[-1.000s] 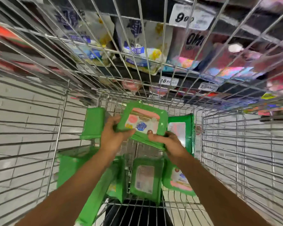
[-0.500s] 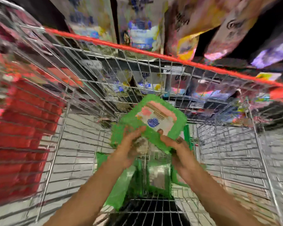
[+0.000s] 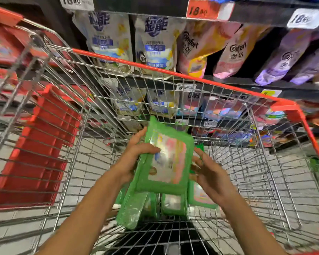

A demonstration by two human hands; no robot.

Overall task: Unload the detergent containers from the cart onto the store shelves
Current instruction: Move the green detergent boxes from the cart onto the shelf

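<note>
A green detergent pouch (image 3: 167, 159) with a pink and white label is held up inside the wire cart (image 3: 173, 100). My left hand (image 3: 134, 155) grips its left edge, thumb across the front. My right hand (image 3: 208, 173) is at the pouch's right edge with fingers spread; whether it grips is unclear. Several more green pouches (image 3: 171, 203) lie below on the cart floor.
The cart has a red rim (image 3: 191, 78) and a red folded child seat (image 3: 42, 144) at the left. Beyond it stand dark store shelves (image 3: 247, 83) with white, pink and purple refill pouches (image 3: 155, 46) and price tags (image 3: 203, 10). Grey floor tiles show through the wires.
My view has tilted up toward the shelves. The green pouch has turned from tilted flat to more upright, and both hands have risen with it inside the cart.
</note>
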